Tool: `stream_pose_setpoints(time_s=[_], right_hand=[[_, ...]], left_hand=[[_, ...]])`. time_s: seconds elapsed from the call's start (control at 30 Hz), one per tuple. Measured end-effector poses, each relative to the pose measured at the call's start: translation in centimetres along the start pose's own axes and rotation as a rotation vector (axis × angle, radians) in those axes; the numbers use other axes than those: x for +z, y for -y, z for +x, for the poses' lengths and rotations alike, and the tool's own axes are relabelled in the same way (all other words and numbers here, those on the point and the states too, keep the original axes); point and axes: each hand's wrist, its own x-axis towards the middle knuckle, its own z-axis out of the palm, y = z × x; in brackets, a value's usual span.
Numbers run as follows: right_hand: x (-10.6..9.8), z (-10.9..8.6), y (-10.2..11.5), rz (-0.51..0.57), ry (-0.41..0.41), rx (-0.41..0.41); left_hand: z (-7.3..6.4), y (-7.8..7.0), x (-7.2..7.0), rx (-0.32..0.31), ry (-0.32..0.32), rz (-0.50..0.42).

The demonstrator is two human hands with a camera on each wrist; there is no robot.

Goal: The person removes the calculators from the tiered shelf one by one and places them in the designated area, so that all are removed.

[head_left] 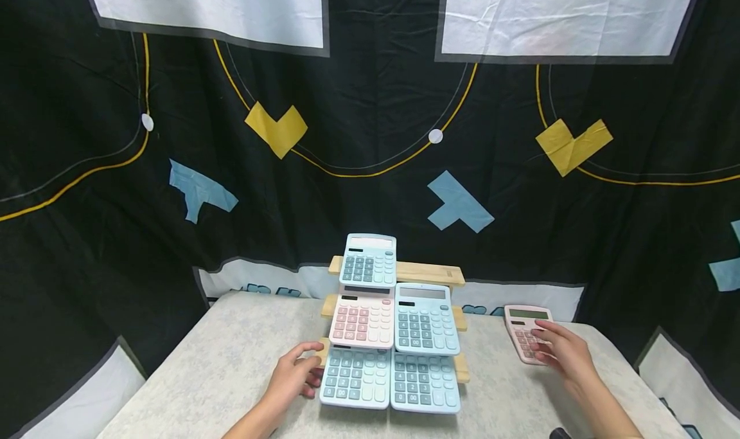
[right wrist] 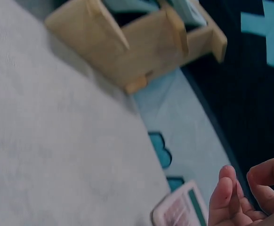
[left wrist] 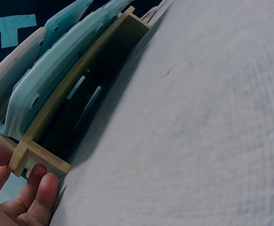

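Observation:
A tiered wooden rack [head_left: 430, 272] stands on the table with calculators leaning on its steps. One blue calculator [head_left: 369, 262] is on the top tier. A pink calculator [head_left: 361, 320] and a blue calculator [head_left: 426, 320] share the middle tier. Two more blue calculators, left [head_left: 355, 378] and right [head_left: 426, 384], fill the bottom tier. My left hand [head_left: 293, 373] grips the end of the rack's lower rail [left wrist: 26, 141], fingers around the wood. On the right, a pink calculator [head_left: 518, 344] lies on the table. My right hand [head_left: 563, 352] hovers over its edge, fingers loosely bent, holding nothing.
The pale mottled table [head_left: 231, 342] has rounded far corners. Behind it hangs a black cloth [head_left: 358, 201] with yellow and blue patches. A small dark object [head_left: 559, 433] lies at the front edge near the right forearm.

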Motion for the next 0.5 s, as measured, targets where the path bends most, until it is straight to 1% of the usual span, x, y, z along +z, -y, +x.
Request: stream_pose_setpoints(time_s=[0.2, 0.3, 0.5], right_hand=[[1.8, -1.3, 1.6, -0.005, 0.093, -0.067], [2.8, -1.8, 2.2, -0.014, 0.115, -0.084], [4.7, -2.2, 3.3, -0.025, 0.13, -0.084]], left_hand=[[-0.1, -0.1, 0.0, 0.005, -0.001, 0.002], [-0.1, 0.0, 0.0, 0.009, 0.002, 0.004], [-0.3, 0.0, 0.1, 0.027, -0.007, 0.009]])
